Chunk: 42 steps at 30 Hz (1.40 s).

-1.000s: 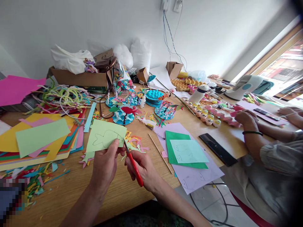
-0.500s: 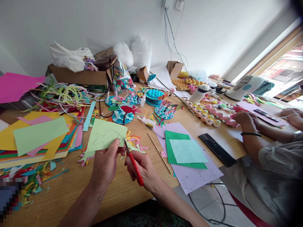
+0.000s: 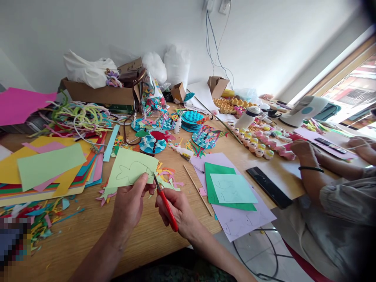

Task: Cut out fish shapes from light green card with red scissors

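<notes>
My left hand [image 3: 132, 203] pinches the lower right part of a light green sheet of paper [image 3: 120, 162], thumb on top. A fish outline is drawn in dark line on the sheet. My right hand [image 3: 176, 209] grips red-handled scissors [image 3: 168, 211], whose dark blades meet the sheet's right edge near the fish's head. Fingers hide part of the handles and the drawing's lower edge. Under and beside the sheet lie paper scraps [image 3: 169, 176] in orange, pink and green.
Coloured paper [image 3: 53, 164] is stacked at the left, with shreds [image 3: 44, 217] in front. Right of my hands lie a wooden stick [image 3: 198, 190], sheets with fish drawings [image 3: 233, 188] and a black phone [image 3: 268, 187]. Blue fish crafts [image 3: 152, 143] stand behind. Another person's hands [image 3: 305, 152] work at the right.
Hands, scissors and green sheet hold nearly the same position. The view has shifted very slightly.
</notes>
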Each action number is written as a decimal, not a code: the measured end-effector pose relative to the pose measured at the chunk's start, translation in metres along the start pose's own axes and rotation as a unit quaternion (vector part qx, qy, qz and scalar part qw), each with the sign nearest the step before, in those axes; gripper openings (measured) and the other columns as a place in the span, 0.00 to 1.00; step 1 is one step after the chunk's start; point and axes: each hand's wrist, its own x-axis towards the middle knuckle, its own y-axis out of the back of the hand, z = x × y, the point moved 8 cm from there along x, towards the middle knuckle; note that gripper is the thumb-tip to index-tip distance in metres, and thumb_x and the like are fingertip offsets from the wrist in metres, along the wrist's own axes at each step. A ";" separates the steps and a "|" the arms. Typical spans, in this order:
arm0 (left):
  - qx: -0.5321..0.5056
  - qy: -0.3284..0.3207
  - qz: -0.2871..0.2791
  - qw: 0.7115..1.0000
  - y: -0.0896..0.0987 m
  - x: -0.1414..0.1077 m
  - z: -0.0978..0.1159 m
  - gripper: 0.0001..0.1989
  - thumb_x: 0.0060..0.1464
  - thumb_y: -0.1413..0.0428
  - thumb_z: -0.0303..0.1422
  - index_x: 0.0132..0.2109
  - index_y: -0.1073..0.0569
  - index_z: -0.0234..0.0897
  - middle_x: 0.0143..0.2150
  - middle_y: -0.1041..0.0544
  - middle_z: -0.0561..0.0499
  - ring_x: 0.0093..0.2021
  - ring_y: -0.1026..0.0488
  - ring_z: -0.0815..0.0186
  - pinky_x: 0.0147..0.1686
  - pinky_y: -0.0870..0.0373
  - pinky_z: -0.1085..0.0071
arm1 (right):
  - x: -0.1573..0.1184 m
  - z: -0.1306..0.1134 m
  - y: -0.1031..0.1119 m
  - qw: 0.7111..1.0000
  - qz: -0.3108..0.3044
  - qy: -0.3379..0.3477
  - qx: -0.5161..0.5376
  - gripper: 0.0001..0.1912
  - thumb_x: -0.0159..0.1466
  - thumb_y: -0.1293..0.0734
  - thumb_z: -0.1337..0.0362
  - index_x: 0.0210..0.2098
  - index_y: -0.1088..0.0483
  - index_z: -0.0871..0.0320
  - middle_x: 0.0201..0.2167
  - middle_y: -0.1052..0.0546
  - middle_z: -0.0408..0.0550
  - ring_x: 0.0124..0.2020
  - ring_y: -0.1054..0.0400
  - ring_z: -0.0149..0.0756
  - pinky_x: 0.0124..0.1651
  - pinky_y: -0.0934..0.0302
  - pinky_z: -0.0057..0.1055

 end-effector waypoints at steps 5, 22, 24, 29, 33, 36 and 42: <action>-0.002 -0.001 -0.012 1.000 0.000 0.001 -0.001 0.07 0.39 0.40 0.31 0.19 0.28 0.35 0.17 0.28 0.56 0.18 0.33 0.71 0.18 0.35 0.76 | -0.001 -0.001 0.002 1.000 0.007 -0.007 -0.004 0.17 0.59 0.38 0.54 0.20 0.42 0.58 0.13 0.43 0.36 0.15 0.51 0.22 0.18 0.56 0.21; 0.002 0.013 -0.051 0.999 0.001 0.002 -0.002 0.05 0.39 0.40 0.30 0.21 0.28 0.36 0.19 0.26 0.57 0.19 0.32 0.71 0.17 0.36 0.77 | -0.002 0.000 0.005 0.998 -0.009 0.014 -0.062 0.23 0.60 0.39 0.47 0.20 0.44 0.57 0.14 0.44 0.37 0.16 0.52 0.23 0.18 0.56 0.22; 0.004 0.019 -0.050 0.999 0.001 0.001 -0.002 0.05 0.38 0.39 0.29 0.21 0.28 0.36 0.19 0.26 0.57 0.19 0.32 0.71 0.17 0.36 0.77 | -0.002 0.002 0.004 0.999 -0.009 -0.002 -0.047 0.23 0.59 0.38 0.46 0.20 0.44 0.57 0.14 0.43 0.37 0.15 0.50 0.23 0.17 0.55 0.22; 0.012 0.027 -0.047 0.998 0.003 0.000 -0.004 0.05 0.38 0.39 0.30 0.21 0.28 0.35 0.17 0.27 0.57 0.18 0.32 0.70 0.16 0.36 0.77 | -0.003 0.008 -0.001 0.998 -0.036 -0.046 0.022 0.22 0.58 0.37 0.46 0.23 0.40 0.58 0.13 0.39 0.36 0.13 0.46 0.23 0.15 0.51 0.21; 0.015 0.031 -0.056 0.998 0.001 -0.001 -0.005 0.05 0.39 0.39 0.30 0.21 0.27 0.35 0.18 0.27 0.57 0.19 0.32 0.71 0.17 0.36 0.76 | -0.003 0.009 0.001 0.998 -0.036 -0.042 0.044 0.21 0.58 0.36 0.47 0.24 0.39 0.59 0.14 0.39 0.36 0.13 0.45 0.23 0.15 0.49 0.20; 0.016 0.031 -0.057 0.998 -0.001 -0.002 -0.005 0.04 0.39 0.39 0.30 0.22 0.27 0.35 0.20 0.27 0.56 0.19 0.32 0.71 0.17 0.36 0.76 | -0.003 0.009 0.001 0.998 -0.031 -0.037 0.043 0.21 0.59 0.37 0.48 0.24 0.39 0.59 0.14 0.39 0.36 0.13 0.45 0.22 0.15 0.49 0.19; 0.023 0.031 -0.061 0.997 -0.003 -0.002 -0.007 0.05 0.40 0.40 0.30 0.22 0.28 0.34 0.21 0.27 0.56 0.20 0.33 0.71 0.18 0.36 0.76 | -0.004 0.008 0.002 0.998 -0.027 -0.026 0.042 0.18 0.60 0.37 0.52 0.23 0.41 0.59 0.14 0.40 0.35 0.13 0.47 0.21 0.15 0.51 0.19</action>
